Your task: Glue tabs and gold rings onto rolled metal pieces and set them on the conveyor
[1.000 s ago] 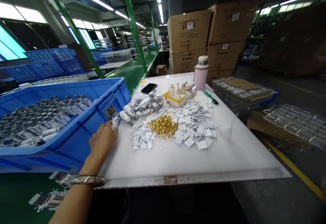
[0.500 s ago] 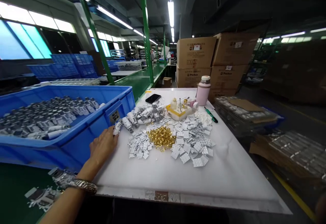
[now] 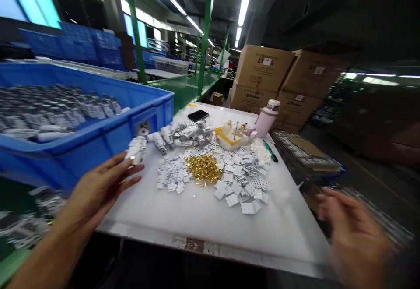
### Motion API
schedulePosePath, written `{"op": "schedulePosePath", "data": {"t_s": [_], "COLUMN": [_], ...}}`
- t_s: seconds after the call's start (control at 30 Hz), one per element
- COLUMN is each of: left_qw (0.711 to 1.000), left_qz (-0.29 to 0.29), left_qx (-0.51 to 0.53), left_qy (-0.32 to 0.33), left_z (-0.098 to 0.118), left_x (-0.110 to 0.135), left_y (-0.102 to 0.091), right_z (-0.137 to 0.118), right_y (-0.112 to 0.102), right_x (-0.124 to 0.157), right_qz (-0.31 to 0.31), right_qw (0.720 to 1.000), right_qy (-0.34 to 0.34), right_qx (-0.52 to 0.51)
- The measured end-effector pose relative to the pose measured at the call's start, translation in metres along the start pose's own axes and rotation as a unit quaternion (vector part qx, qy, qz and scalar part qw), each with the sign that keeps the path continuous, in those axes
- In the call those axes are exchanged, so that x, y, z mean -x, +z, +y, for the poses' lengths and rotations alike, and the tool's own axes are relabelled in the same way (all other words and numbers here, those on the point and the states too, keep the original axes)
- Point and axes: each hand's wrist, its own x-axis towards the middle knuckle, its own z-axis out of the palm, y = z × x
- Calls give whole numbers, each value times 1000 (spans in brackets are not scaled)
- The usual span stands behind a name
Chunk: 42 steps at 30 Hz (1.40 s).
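Observation:
My left hand (image 3: 98, 188) is lifted above the near left corner of the white table (image 3: 203, 219), and its fingertips pinch a small white-and-grey rolled packet (image 3: 137, 148). My right hand (image 3: 352, 232) hangs at the lower right past the table's edge, blurred, with fingers spread and nothing in it. More rolled packets (image 3: 183, 135) lie in a heap beyond the left hand. A pile of small gold rings (image 3: 204, 169) sits in the middle, flanked by small grey cards (image 3: 170, 177) on its left and white cards (image 3: 244, 179) on its right.
A big blue crate (image 3: 82, 140) full of grey packets stands at left. At the table's far end are a yellow tray (image 3: 231, 136), a pink flask (image 3: 267, 118), a black phone (image 3: 198, 115) and a green tool (image 3: 269, 150). Cardboard boxes (image 3: 262, 74) are stacked behind.
My left hand has lifted off the table beside the crate with one rolled packet in its fingers. My right hand has come into view at the lower right. The view has tilted.

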Motion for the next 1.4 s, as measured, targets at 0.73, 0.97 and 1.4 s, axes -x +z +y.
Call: {"op": "schedulePosePath", "data": {"t_s": [0.73, 0.97, 1.4], "left_qw": [800, 850, 781], "left_qz": [-366, -335, -323], "left_qx": [427, 341, 470], "left_qy": [-208, -221, -255], "left_z": [-1, 12, 15], "left_x": [116, 122, 135], "left_y": [77, 81, 90], "right_z": [-48, -85, -114], "right_y": [24, 33, 40], "right_x": [31, 38, 52], "right_qz": [-233, -167, -57], "right_qw": [883, 871, 943], "right_qy": [245, 225, 110], "right_qx": [-325, -403, -308]}}
